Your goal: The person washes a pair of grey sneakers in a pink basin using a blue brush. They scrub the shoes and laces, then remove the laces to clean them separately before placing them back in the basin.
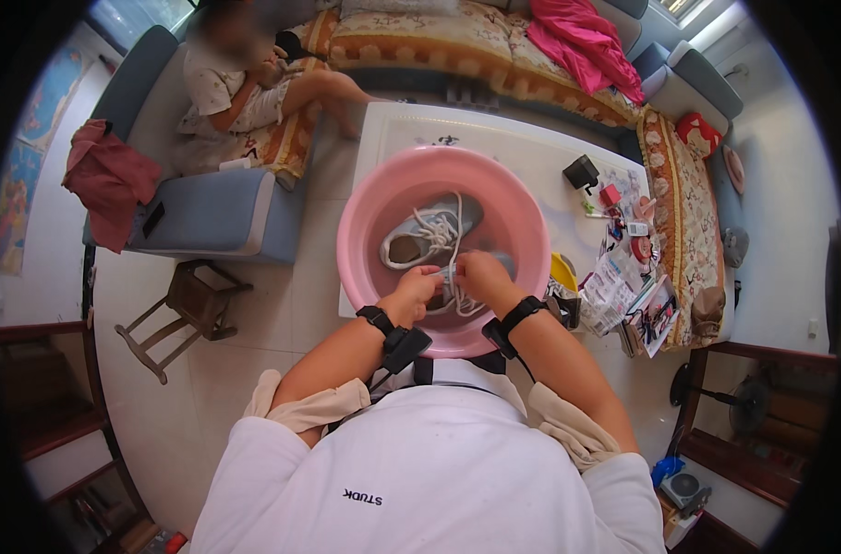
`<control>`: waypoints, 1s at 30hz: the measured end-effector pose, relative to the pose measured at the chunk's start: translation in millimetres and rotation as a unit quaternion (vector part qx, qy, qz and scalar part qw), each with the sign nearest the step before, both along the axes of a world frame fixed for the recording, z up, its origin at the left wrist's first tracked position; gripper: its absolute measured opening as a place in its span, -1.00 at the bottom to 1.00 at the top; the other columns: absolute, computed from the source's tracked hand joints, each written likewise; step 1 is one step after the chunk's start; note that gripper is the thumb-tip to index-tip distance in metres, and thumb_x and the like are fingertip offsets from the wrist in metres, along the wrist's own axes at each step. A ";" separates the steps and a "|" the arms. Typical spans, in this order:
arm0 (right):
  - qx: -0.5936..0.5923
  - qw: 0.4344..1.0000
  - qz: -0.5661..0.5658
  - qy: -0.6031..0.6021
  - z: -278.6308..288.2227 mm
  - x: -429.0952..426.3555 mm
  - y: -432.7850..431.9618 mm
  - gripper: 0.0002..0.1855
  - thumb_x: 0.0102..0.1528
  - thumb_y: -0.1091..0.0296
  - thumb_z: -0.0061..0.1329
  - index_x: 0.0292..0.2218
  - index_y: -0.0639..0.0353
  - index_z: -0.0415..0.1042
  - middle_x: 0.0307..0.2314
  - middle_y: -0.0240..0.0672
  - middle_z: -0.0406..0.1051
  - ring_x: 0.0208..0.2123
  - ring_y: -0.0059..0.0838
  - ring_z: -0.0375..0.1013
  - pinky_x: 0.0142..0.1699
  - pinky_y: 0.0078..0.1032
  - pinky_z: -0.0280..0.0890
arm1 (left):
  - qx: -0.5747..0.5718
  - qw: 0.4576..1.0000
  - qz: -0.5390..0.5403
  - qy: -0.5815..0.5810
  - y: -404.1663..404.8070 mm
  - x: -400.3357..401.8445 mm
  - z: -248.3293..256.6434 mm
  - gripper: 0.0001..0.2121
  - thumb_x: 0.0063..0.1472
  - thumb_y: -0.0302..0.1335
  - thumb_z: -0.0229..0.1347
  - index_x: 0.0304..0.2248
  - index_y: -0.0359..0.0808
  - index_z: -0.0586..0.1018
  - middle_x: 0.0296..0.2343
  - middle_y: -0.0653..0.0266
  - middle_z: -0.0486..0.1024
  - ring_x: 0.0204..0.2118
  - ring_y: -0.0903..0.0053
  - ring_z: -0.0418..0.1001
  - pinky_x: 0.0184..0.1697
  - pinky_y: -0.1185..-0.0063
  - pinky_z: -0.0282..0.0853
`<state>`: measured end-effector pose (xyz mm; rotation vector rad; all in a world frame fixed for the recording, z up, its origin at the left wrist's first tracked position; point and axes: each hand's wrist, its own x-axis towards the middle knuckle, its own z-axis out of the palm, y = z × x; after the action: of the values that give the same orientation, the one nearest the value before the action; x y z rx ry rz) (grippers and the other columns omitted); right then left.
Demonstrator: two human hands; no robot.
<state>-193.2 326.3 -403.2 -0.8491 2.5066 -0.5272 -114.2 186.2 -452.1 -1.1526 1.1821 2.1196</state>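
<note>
A pink plastic basin (356,208) stands before me, partly filled with water. Inside it lies a pale grey-blue sneaker (420,235) with loose white laces. Nearer to me is a second sneaker (498,263), largely covered by my hands, its white shoelace (455,305) hanging in loops. My left hand (413,292) has its fingertips closed at the tongue and lacing of this nearer shoe. Opposite it, my right hand (486,277) pinches at the white lace, with the fingertips partly hidden. Both wrists wear black straps with small devices.
The basin rests on a white table (399,124). Along its right side are a black box (581,172), plastic packaging (611,284), books and small items. A wooden stool (202,298) stands on the floor at left. A person (237,90) sits on the sofa (420,41).
</note>
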 end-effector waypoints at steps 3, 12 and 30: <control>0.038 0.998 0.048 0.008 1.1 4.2 -3.9 -0.88 -0.09 0.40 0.01 -0.48 0.25 0.46 -0.46 -0.04 0.45 -0.31 -0.04 0.46 -0.22 -0.23 0.34 | -0.024 1.000 0.001 0.013 -1.3 4.4 -5.9 -0.70 0.19 -0.51 0.07 -0.08 -0.13 0.38 -0.29 0.35 0.47 -0.27 0.52 0.42 -0.18 0.49 0.30; 0.068 0.994 -0.081 0.037 27.0 -2.1 3.7 -0.82 -0.07 0.44 -0.07 -0.40 0.35 0.46 -0.37 0.10 0.46 -0.29 0.04 0.48 -0.16 -0.21 0.38 | -0.060 0.998 -0.003 -0.029 -3.6 2.5 16.6 -0.74 0.20 -0.56 0.04 -0.13 -0.11 0.36 -0.32 0.35 0.49 -0.34 0.50 0.48 -0.33 0.46 0.39; 0.030 0.977 0.022 0.212 3.0 -16.8 17.7 -0.87 -0.08 0.46 -0.05 -0.44 0.27 0.49 -0.33 -0.16 0.38 -0.24 -0.12 0.43 -0.16 -0.25 0.36 | -0.051 0.998 -0.019 -0.012 0.2 17.3 -5.3 -0.71 0.20 -0.63 -0.01 -0.11 -0.16 0.34 -0.30 0.26 0.45 -0.40 0.42 0.51 -0.36 0.38 0.51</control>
<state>-210.0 344.0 -400.2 -1.0851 2.8594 -0.2730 -96.9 186.4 -457.4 -1.1853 1.3051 2.0324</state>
